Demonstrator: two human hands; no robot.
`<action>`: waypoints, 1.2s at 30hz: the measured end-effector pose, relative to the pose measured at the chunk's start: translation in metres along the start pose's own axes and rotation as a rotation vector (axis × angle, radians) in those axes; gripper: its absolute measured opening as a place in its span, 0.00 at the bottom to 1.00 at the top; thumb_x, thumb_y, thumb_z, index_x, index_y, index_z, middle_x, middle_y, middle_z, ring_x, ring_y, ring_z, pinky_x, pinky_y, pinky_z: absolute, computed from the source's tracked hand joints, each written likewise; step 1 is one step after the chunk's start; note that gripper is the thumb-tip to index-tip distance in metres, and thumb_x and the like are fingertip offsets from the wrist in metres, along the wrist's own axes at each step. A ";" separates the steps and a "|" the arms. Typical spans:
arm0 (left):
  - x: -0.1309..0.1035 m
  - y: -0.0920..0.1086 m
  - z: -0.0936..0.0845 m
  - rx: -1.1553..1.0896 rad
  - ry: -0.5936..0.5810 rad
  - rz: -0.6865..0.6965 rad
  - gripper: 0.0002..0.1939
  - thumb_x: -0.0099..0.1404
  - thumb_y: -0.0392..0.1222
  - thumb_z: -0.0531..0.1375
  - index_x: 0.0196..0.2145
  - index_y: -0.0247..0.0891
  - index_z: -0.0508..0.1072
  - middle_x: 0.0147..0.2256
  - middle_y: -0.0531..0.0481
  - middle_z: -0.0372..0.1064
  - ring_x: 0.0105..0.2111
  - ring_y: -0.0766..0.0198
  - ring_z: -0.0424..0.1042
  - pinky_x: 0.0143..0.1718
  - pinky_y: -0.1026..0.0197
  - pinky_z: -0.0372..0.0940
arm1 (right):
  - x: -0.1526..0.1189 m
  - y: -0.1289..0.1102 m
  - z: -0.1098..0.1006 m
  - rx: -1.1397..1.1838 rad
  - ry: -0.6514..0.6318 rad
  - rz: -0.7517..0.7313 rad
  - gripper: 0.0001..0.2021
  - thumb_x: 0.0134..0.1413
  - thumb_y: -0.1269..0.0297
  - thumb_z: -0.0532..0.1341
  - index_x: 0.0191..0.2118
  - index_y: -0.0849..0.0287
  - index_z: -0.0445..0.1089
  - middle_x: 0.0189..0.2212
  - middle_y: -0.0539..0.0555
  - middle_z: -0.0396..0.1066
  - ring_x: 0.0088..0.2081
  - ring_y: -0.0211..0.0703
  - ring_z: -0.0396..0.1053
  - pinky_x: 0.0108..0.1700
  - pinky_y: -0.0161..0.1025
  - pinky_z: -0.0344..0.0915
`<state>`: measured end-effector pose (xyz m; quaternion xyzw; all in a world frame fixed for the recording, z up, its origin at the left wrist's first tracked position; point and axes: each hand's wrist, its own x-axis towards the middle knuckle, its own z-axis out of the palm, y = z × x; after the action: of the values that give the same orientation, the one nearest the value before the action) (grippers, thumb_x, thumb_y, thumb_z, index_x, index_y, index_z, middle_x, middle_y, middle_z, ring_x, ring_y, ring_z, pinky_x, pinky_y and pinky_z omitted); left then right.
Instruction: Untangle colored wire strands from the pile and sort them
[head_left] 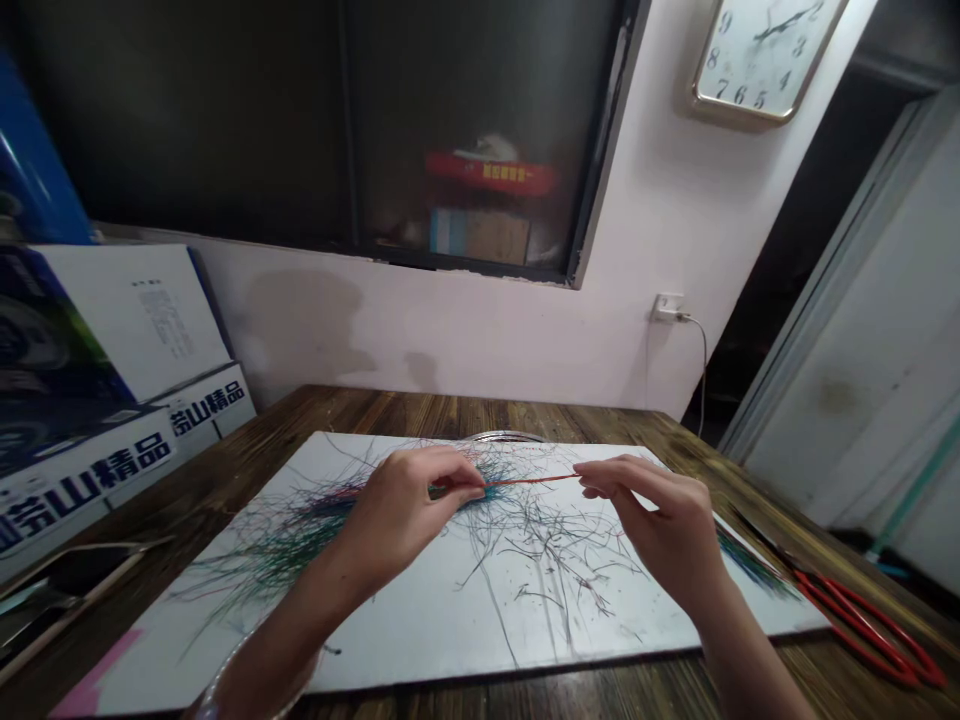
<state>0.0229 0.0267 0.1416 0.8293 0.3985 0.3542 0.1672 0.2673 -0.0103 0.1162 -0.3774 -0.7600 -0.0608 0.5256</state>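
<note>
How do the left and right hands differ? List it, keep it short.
The left hand pinches the left part of the red strand, its fingertips pointing right; the right hand grips the strand's right end, its fingertips pointing left.
The left arm wears a pale bracelet; the right arm shows none.
Both hands are bare and hold the strand above the white board.

Red strand (531, 481), thin, stretched nearly straight above white board (420, 640); loose blue, green, dark strands (289, 555) scattered across board.
</note>
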 end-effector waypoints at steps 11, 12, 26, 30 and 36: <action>0.001 -0.004 -0.014 -0.144 0.036 -0.127 0.06 0.59 0.41 0.61 0.30 0.42 0.78 0.33 0.51 0.76 0.34 0.62 0.73 0.33 0.65 0.65 | 0.005 0.014 -0.011 0.019 0.090 0.169 0.05 0.52 0.72 0.62 0.31 0.56 0.74 0.26 0.48 0.75 0.29 0.35 0.71 0.33 0.33 0.67; 0.001 -0.005 -0.015 -0.169 0.040 -0.145 0.06 0.58 0.42 0.61 0.30 0.42 0.78 0.32 0.51 0.76 0.33 0.62 0.73 0.32 0.65 0.65 | 0.005 0.017 -0.012 0.044 0.103 0.198 0.05 0.52 0.72 0.62 0.31 0.55 0.75 0.26 0.47 0.75 0.29 0.35 0.72 0.33 0.34 0.68; -0.001 -0.012 -0.027 -0.701 -0.387 -0.333 0.26 0.66 0.57 0.46 0.40 0.36 0.75 0.33 0.42 0.78 0.31 0.59 0.76 0.29 0.64 0.64 | 0.008 0.020 -0.015 0.299 0.091 0.327 0.06 0.55 0.70 0.59 0.36 0.57 0.74 0.28 0.51 0.74 0.30 0.37 0.72 0.32 0.34 0.70; -0.002 -0.008 -0.010 -0.656 -0.742 -0.303 0.28 0.67 0.58 0.44 0.38 0.34 0.75 0.34 0.39 0.77 0.34 0.57 0.77 0.31 0.63 0.65 | 0.008 0.020 -0.015 0.350 0.042 0.351 0.06 0.55 0.70 0.59 0.35 0.58 0.73 0.28 0.51 0.73 0.30 0.36 0.70 0.32 0.34 0.68; -0.001 -0.011 0.005 -0.613 -0.894 -0.186 0.27 0.67 0.58 0.46 0.46 0.36 0.72 0.42 0.38 0.75 0.40 0.57 0.75 0.38 0.60 0.66 | 0.008 0.024 -0.018 0.324 0.001 0.373 0.07 0.56 0.70 0.58 0.38 0.57 0.72 0.27 0.50 0.69 0.29 0.35 0.65 0.31 0.34 0.64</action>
<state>0.0202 0.0331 0.1321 0.7735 0.2388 0.0511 0.5849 0.2949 0.0022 0.1233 -0.4218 -0.6767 0.1599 0.5819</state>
